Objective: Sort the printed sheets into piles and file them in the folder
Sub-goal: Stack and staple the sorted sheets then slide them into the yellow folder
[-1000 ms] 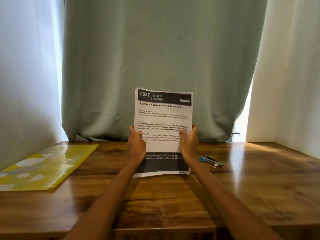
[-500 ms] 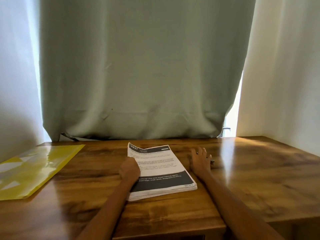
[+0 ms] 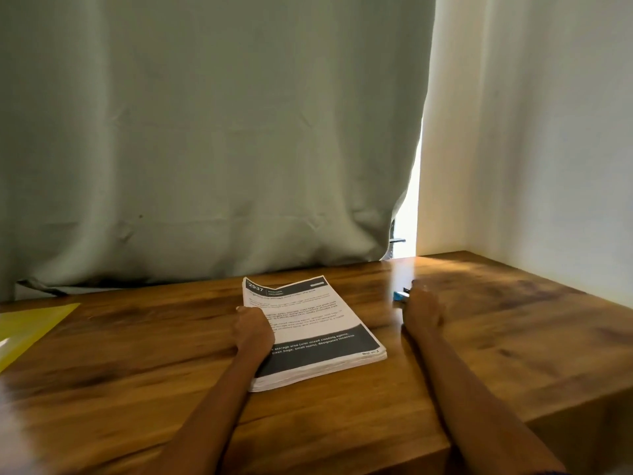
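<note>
A stack of printed sheets [image 3: 318,323] lies flat on the wooden table [image 3: 513,354], its top page headed "2937" with a dark band near the bottom. My left hand [image 3: 251,329] rests curled on the stack's left edge, thumb at the paper's side. My right hand [image 3: 421,310] is blurred and lies to the right of the stack, over a small metal tool with a blue tip [image 3: 399,295]. Whether its fingers grip the tool is unclear. A yellow folder [image 3: 27,323] lies at the table's far left, partly cut off.
A grey-green curtain [image 3: 205,132] hangs behind the table's back edge. A white wall [image 3: 548,132] borders the table on the right. The table's front right corner [image 3: 534,423] drops off near my right forearm.
The stack went from upright in both hands to flat on the table. My right hand let go and moved right onto the blue-tipped tool. The view has swung to the right.
</note>
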